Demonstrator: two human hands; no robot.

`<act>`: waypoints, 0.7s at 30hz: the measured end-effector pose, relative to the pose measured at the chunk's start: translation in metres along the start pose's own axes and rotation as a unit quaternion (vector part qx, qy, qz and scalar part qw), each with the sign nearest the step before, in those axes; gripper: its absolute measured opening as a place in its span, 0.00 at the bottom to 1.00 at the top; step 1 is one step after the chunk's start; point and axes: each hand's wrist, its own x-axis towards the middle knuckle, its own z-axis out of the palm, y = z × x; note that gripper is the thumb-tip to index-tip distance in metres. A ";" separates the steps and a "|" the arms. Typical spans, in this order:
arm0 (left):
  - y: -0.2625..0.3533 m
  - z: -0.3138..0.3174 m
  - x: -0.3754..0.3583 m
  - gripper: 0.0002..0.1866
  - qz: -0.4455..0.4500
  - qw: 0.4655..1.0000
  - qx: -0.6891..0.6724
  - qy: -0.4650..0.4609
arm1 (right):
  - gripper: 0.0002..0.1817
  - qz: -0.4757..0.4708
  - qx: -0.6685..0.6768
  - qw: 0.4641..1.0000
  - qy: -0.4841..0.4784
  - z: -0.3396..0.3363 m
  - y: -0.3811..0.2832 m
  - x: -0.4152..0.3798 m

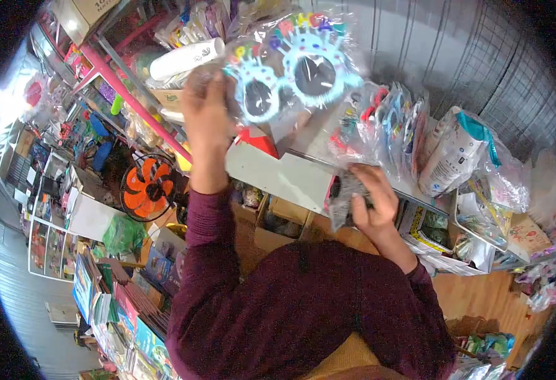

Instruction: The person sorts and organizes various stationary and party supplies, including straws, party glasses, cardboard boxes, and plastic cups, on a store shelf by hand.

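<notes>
My left hand (207, 117) is raised over the shelf, its fingers closed at the edge of a clear plastic bag. Inside the bag is a pair of light blue novelty party glasses (316, 76) with dark lenses and colourful letters along the top. Lower and to the right, my right hand (374, 201) is closed around a clear plastic packet (347, 199) with something dark and a pink edge in it; its exact kind is hard to make out. Just behind that hand stands a row of bagged novelty glasses (389, 123).
A white shelf (278, 177) runs in front of me, with a white cylinder (186, 58) at its left. A white and teal bag (458, 152) stands at right. Below left are an orange fan (148, 187) and stacked books (126, 304); a pink post (135, 104) rises at left.
</notes>
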 end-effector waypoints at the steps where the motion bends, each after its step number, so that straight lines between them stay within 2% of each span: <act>1: -0.003 -0.009 0.015 0.07 0.015 1.000 -0.018 -0.021 | 0.17 0.000 -0.001 1.000 0.004 -0.007 0.005 -0.001; 4: -0.015 -0.021 0.041 0.08 -0.013 0.999 0.022 -0.021 | 0.17 0.032 -0.068 0.996 0.039 -0.027 0.012 -0.012; 6: -0.035 -0.024 0.050 0.10 -0.042 0.998 -0.032 -0.036 | 0.16 0.065 -0.097 0.990 0.082 -0.032 0.016 -0.017; 7: -0.038 -0.017 0.049 0.11 -0.033 0.999 0.010 -0.029 | 0.16 0.063 -0.097 0.990 0.084 -0.034 0.017 -0.017; 9: -0.051 -0.012 0.043 0.12 -0.085 0.996 0.006 -0.036 | 0.15 0.064 -0.092 0.991 0.068 -0.035 0.016 -0.020; 10: -0.066 -0.019 0.050 0.13 -0.050 0.993 0.058 -0.092 | 0.15 0.063 -0.093 0.991 0.071 -0.034 0.016 -0.022; 11: -0.073 -0.020 0.050 0.13 -0.047 0.993 0.056 -0.094 | 0.15 0.067 -0.076 0.993 0.062 -0.033 0.016 -0.023; 13: -0.075 -0.019 0.048 0.10 -0.058 0.985 0.090 -0.134 | 0.15 0.069 -0.060 0.994 0.055 -0.032 0.015 -0.023; 14: -0.064 -0.023 0.049 0.09 -0.101 0.956 0.219 -0.165 | 0.14 0.078 -0.044 0.995 0.054 -0.032 0.015 -0.023; 15: -0.063 -0.022 0.052 0.09 -0.100 0.957 0.218 -0.165 | 0.14 0.088 -0.027 0.994 0.052 -0.032 0.014 -0.023; 17: -0.063 -0.022 0.055 0.12 -0.019 0.925 0.348 -0.151 | 0.13 0.100 -0.027 0.993 0.048 -0.032 0.015 -0.025; 18: -0.061 -0.024 0.057 0.12 -0.019 0.925 0.347 -0.151 | 0.13 0.112 -0.027 0.992 0.046 -0.032 0.015 -0.025; 20: -0.051 -0.025 0.058 0.16 0.091 0.855 0.491 -0.144 | 0.13 0.112 -0.022 0.992 0.047 -0.033 0.016 -0.022; 21: -0.041 -0.022 0.052 0.16 0.090 0.855 0.488 -0.153 | 0.12 0.119 -0.018 0.992 0.049 -0.035 0.015 -0.024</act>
